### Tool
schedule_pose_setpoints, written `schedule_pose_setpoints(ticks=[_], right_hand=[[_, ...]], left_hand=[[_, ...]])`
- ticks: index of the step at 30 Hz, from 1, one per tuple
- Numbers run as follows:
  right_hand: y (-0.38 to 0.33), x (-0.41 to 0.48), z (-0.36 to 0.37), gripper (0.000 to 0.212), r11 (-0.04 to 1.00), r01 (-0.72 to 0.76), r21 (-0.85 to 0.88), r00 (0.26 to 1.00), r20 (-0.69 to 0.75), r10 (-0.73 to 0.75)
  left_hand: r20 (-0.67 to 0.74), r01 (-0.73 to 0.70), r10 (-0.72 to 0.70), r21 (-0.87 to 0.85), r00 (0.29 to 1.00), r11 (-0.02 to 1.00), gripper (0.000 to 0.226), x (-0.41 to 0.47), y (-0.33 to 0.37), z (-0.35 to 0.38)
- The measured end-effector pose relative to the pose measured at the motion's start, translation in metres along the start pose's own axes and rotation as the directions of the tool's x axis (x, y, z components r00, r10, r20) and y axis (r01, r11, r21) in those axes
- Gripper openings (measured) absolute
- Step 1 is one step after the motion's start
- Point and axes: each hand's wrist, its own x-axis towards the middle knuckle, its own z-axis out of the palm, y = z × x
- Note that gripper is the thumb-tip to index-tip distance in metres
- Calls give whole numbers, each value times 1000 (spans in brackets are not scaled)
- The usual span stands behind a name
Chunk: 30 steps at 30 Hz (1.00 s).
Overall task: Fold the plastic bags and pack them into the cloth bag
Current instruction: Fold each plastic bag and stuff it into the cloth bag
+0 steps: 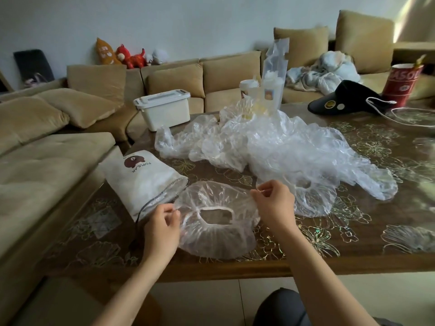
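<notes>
We count two hands, the left hand (162, 229) and the right hand (274, 203); one cloth bag (143, 182); two round elastic-rimmed plastic bags, the nearer bag (216, 241) and the farther bag (315, 203); one crumpled plastic heap (270, 142), its bags inseparable by eye; one white box (164, 109); one black visor (341, 100); one red cup (400, 83).

Two hands, left hand (162, 229) and right hand (274, 203), pinch opposite edges of a clear plastic bag (219, 234) beside a white cloth bag (143, 180) on a table (353, 255).

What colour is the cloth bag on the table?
The cloth bag is white with a brown bear print; head view.
</notes>
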Motion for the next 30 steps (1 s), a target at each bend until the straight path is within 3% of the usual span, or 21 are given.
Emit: schedule_pose_setpoints(ticks=[1, 3, 4, 6, 8, 11, 13, 16, 18, 20, 22, 24, 26, 30], right_hand=[[-2, -1, 1, 11, 998, 39, -49, 999, -34, -41], [-6, -3, 4, 13, 970, 148, -191, 985, -61, -162], [-9, -6, 7, 15, 945, 209, -252, 972, -49, -228], [-12, -15, 13, 22, 876, 346, -336, 937, 67, -344], [-5, -24, 21, 34, 789, 479, -385, 875, 285, -392], [17, -32, 19, 62, 651, 552, -521, 797, 560, -228], [26, -33, 12, 83, 546, 551, -631, 794, 598, -110], [27, -32, -5, 100, 442, 500, -745, 824, 566, 23], [23, -32, -16, 92, 433, 461, -775, 843, 535, 60], [13, -37, -23, 85, 502, 494, -709, 835, 549, -46], [1, -41, -26, 82, 580, 587, -566, 768, 615, -177], [-6, -45, -26, 67, 624, 633, -458, 695, 691, -198], [-3, -46, -22, 49, 609, 646, -461, 672, 721, -167], [6, -45, -16, 28, 629, 620, -469, 709, 678, -194]], left_hand=[[-4, -66, 67, 108, 998, 992, 36, -3, 2, -2], [-47, -296, 328, 330, 943, 897, 43, -6, 8, -6], [-22, -410, 450, 376, 893, 831, 42, -6, 12, -6], [171, -572, 547, 302, 820, 763, 42, -5, 25, 1], [403, -630, 518, 221, 754, 745, 45, 1, 25, 16], [588, -604, 304, 420, 749, 677, 53, 14, 5, 30], [597, -549, 201, 484, 776, 682, 66, 21, -10, 27], [604, -568, 227, 463, 764, 681, 99, 24, -20, 22], [586, -561, 275, 386, 762, 732, 89, 22, -19, 19], [475, -558, 404, 245, 782, 793, 72, 16, -20, 12], [352, -631, 555, 156, 754, 760, 70, 8, -27, -4], [372, -713, 628, 157, 683, 683, 70, 0, -39, -17], [446, -748, 625, 177, 641, 640, 71, -5, -46, -26], [504, -636, 497, 144, 706, 758, 81, -4, -44, -35]])
